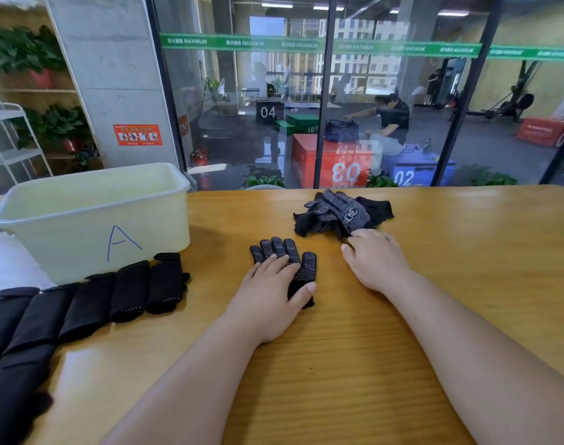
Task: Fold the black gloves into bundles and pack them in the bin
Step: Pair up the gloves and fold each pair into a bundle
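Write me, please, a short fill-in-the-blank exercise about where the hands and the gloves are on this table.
The bin bears the handwritten letter ____. The flat glove lies under the ____. The loose glove pile is touched by the ____. The folded bundles lie on the table, outside the ____.
Missing: A; left hand; right hand; bin.

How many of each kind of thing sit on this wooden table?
Cream plastic bin marked A: 1
Flat black dotted glove under the left hand: 1
Heap of loose black dotted gloves: 1
Folded black glove bundles: at least 5; more run off-frame
Total: at least 8
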{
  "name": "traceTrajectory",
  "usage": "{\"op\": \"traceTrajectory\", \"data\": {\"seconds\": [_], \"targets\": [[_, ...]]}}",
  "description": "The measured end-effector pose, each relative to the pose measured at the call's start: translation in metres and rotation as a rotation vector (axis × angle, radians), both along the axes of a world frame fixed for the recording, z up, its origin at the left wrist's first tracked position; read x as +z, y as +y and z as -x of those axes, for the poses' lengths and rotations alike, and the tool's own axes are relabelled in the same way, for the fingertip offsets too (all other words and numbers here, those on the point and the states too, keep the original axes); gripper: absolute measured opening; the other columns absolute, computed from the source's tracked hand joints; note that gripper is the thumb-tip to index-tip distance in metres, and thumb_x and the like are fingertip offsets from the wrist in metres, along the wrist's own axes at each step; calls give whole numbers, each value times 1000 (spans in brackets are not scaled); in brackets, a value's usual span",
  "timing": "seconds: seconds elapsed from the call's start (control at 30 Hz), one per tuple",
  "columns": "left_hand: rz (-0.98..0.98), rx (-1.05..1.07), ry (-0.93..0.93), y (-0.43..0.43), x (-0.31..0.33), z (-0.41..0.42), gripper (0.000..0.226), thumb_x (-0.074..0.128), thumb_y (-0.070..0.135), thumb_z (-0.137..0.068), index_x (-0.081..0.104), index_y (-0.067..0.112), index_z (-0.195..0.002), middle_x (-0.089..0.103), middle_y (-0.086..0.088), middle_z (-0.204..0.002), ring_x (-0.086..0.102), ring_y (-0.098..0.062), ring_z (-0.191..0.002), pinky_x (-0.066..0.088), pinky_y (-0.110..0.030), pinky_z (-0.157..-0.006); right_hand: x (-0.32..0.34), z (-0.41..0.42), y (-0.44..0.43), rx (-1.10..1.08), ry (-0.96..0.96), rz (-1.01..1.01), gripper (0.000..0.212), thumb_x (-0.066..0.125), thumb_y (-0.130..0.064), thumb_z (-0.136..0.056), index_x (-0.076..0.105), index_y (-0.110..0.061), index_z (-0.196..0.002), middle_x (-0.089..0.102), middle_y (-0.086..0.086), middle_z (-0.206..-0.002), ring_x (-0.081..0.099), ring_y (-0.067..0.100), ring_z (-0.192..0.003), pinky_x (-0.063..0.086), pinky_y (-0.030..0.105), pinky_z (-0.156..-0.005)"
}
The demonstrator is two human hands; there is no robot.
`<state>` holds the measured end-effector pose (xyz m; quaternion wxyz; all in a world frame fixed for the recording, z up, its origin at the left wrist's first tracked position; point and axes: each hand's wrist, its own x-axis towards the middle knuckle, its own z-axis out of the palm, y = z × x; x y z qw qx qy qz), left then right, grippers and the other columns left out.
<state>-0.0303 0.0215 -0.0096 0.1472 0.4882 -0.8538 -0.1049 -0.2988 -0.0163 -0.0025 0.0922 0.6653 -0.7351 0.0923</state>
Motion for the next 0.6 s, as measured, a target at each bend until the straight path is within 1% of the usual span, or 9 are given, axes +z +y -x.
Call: {"op": "traceTrajectory", "data": {"seconds": [0.1,0.2,0.27,0.33,0.37,0.4,0.5,0.53,0.6], "targets": [[6,3,11,0,0,0,78,27,77,-103,33,32,-166,21,8,-176,7,-12,-164,6,-41,-134,3,-14,24,50,55,20,51,36,-48,-108,65,-25,-143,57,-8,-148,49,15,-139,24,44,-127],[19,1,26,-1,-1,0,76,28,76,-103,37,32,-165,25,8,-175,10,-13,-164,9,-42,-134,4,-31,51,98,73,78,47,38,-44,-108,64,-30,-144,64,-10,-138,59,14,-125,32,40,-121],[30,1,32,-1,-2,0,74,30,74,-104,40,32,-163,29,8,-173,13,-13,-163,12,-43,-133,7,-38,67,142,23,133,47,40,-38,-106,59,-33,-149,70,-11,-131,61,15,-119,44,38,-110],[47,1,38,-1,-1,0,69,34,70,-106,44,31,-161,33,8,-171,16,-14,-162,13,-43,-133,9,-39,80,180,-128,160,48,43,-29,-104,56,-33,-151,72,-12,-123,60,13,-116,53,37,-95],[57,2,42,0,-1,0,65,36,66,-107,46,30,-160,36,9,-170,18,-14,-162,14,-42,-133,8,-38,84,184,-185,157,49,45,-24,-104,56,-30,-151,71,-12,-127,58,12,-120,54,35,-94],[64,4,47,0,0,-1,61,39,63,-108,48,30,-159,37,9,-169,21,-15,-161,16,-41,-132,6,-36,88,180,-203,144,49,47,-20,-103,57,-28,-151,67,-10,-135,54,12,-128,54,34,-98],[69,6,72,4,2,-2,53,49,54,-107,52,33,-156,43,12,-165,32,-13,-156,29,-40,-128,-4,-34,98,114,-200,61,46,47,-25,-106,60,-26,-150,52,-10,-157,41,11,-146,44,34,-114],[73,6,77,6,2,-2,51,50,53,-107,54,34,-154,45,13,-164,36,-13,-154,33,-40,-125,-6,-34,102,101,-205,42,46,47,-27,-106,60,-26,-150,51,-11,-157,41,11,-146,45,34,-114],[95,15,74,10,3,-3,49,52,52,-106,57,35,-151,49,14,-160,40,-12,-150,40,-39,-121,-5,-37,110,103,-195,46,44,47,-29,-105,62,-28,-146,55,-13,-151,45,11,-139,50,35,-106]]}}
